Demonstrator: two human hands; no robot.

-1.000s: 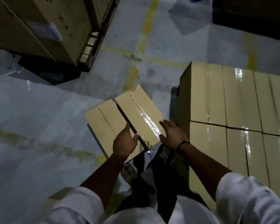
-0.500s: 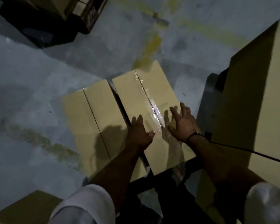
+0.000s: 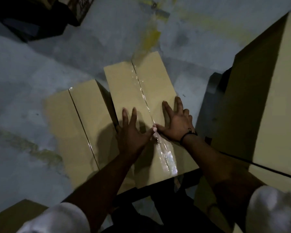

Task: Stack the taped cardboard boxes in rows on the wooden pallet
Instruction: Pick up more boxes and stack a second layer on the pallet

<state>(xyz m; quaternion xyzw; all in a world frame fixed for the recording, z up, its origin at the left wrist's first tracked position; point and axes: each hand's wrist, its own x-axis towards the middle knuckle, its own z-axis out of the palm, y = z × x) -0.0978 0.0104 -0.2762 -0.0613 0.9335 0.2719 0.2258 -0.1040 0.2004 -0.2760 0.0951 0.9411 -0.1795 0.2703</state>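
left hand [image 3: 133,133] + right hand [image 3: 176,125] slid further onto box [image 3: 141,84] | both spread flat | likely lift next, not stacked yet

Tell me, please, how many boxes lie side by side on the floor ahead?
2. The taped box lies under the left hand and right hand; the other box sits just left of it. A separate stack stands on the right, so more may be hidden.
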